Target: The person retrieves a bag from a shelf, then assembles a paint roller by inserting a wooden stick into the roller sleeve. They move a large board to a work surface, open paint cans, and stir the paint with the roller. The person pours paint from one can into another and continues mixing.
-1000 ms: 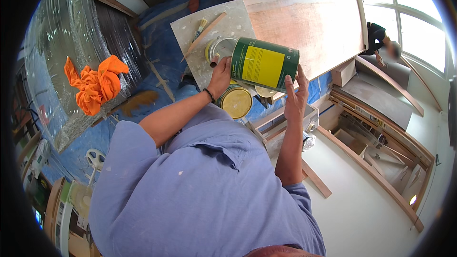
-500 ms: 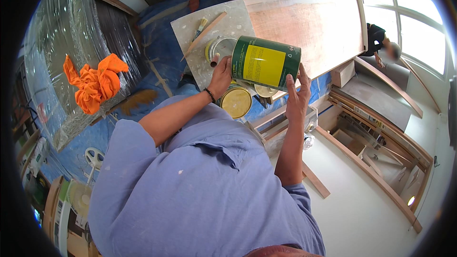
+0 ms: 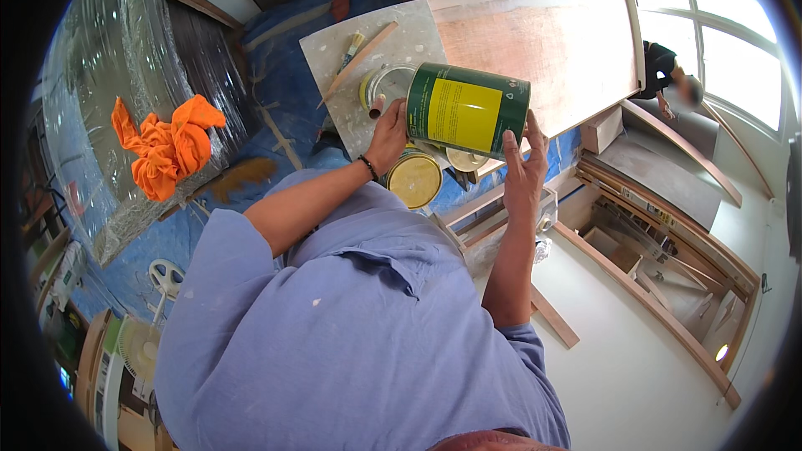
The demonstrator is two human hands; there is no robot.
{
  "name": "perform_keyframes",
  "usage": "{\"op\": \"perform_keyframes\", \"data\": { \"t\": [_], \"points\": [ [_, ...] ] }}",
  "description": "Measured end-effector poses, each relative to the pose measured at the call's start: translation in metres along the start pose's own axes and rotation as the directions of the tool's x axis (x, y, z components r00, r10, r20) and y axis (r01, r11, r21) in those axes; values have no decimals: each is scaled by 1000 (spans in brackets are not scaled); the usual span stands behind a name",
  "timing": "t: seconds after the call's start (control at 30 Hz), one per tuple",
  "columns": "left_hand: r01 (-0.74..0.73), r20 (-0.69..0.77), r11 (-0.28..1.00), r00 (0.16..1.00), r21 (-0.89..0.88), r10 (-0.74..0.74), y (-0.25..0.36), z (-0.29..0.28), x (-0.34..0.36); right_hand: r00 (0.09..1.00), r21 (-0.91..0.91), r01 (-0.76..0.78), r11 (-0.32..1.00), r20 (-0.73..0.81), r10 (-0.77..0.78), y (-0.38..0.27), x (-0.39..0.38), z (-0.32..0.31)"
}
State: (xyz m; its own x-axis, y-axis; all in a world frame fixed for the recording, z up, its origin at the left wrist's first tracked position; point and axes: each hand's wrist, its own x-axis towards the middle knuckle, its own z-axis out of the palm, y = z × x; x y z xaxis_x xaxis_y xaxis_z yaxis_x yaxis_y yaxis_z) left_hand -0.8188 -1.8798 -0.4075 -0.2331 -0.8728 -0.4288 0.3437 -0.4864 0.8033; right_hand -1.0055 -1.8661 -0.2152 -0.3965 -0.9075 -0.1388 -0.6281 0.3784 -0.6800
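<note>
A green paint can (image 3: 468, 108) with a yellow label lies tilted nearly on its side between my two hands. My left hand (image 3: 387, 135) grips its left end, and a small dark round-ended thing shows by the thumb. My right hand (image 3: 525, 163) is wrapped round the can's right end, thumb on the front and fingers behind. The can's left end is over a clear round container (image 3: 391, 83), partly hidden behind it. Just below, close to my body, is a round yellowish lid or can top (image 3: 413, 181). Whether anything flows from the can is hidden.
A paint-spotted board (image 3: 326, 43) carries a paintbrush (image 3: 352, 46) and a wooden stick (image 3: 361, 60). A large wooden panel (image 3: 526, 25) lies beyond. An orange cloth (image 3: 171, 146) sits on plastic-wrapped goods at left. Another person (image 3: 664, 75) bends near the windows at right.
The can and my right hand have shifted very slightly to the right. My left hand keeps its grip, and everything else looks the same.
</note>
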Motion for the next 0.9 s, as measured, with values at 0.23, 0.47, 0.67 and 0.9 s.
{"op": "perform_keyframes", "data": {
  "t": [0.23, 0.47, 0.67, 0.9],
  "points": [
    [-25, 0, 999, 1000, -41, 25, -5, 1, 1, 1000, -28, 26, 999, 14, -26, -4, -1, -2],
    [-32, 6, 999, 999, -37, 32, -8, -1, 1, 999, -36, 34, 999, 26, -33, -6, 1, -2],
    [24, 20, 999, 1000, -43, -23, 7, 0, -4, 998, -67, 51, 997, 27, -49, -10, 1, -2],
    [38, 29, 995, 999, -93, -36, 2, -3, -5, 998, -80, 55, 995, 35, -52, -13, 1, -1]
  ]
}}
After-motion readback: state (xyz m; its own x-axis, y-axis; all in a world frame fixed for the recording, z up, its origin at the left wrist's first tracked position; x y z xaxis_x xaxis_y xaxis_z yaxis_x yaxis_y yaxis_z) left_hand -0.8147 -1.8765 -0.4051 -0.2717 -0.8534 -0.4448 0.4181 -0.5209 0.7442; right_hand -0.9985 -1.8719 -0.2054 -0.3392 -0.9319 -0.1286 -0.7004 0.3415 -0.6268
